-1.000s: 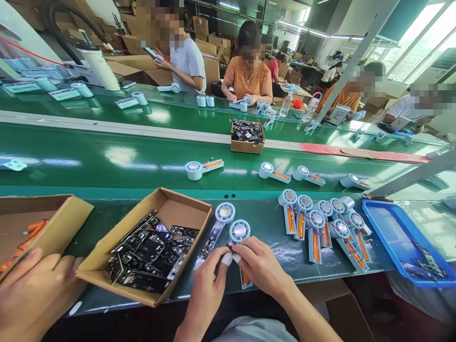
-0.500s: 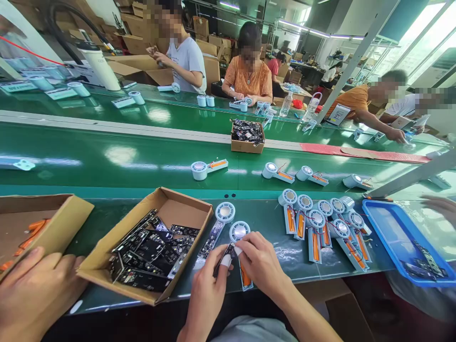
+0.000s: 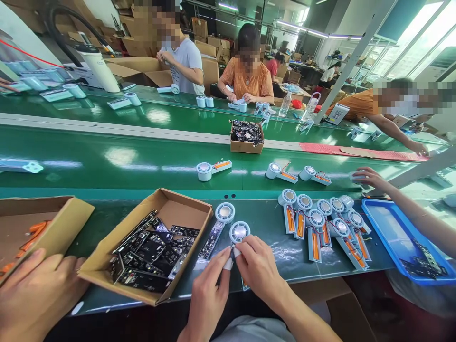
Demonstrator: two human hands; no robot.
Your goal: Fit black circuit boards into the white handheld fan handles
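My left hand (image 3: pixel 210 287) and my right hand (image 3: pixel 261 266) meet fingertip to fingertip at the bench's front. The left is closed on a small dark circuit board (image 3: pixel 232 251), mostly hidden by fingers. What my right fingers pinch is too small to make out. White covers wrap some fingertips. Just beyond lies a light-blue handheld fan (image 3: pixel 240 232), round head away from me, its handle largely behind my right hand. Left of it is another fan (image 3: pixel 225 212) with a circuit board (image 3: pixel 211 239) along its handle.
Left stands a cardboard box (image 3: pixel 87 273) of circuit boards, then a box (image 3: pixel 71 223) with orange parts and another person's hand (image 3: pixel 42 289). Several opened fans (image 3: pixel 316 218) cluster right, before a blue tray (image 3: pixel 388 228). A co-worker's arm (image 3: pixel 413 209) crosses the tray. Fans ride the green belt (image 3: pixel 160 166).
My hands have closed together, hiding more of the board and the fan's handle. At right, a co-worker's arm has reached to the belt, where a fan stood. Belt fans have shifted slightly right.
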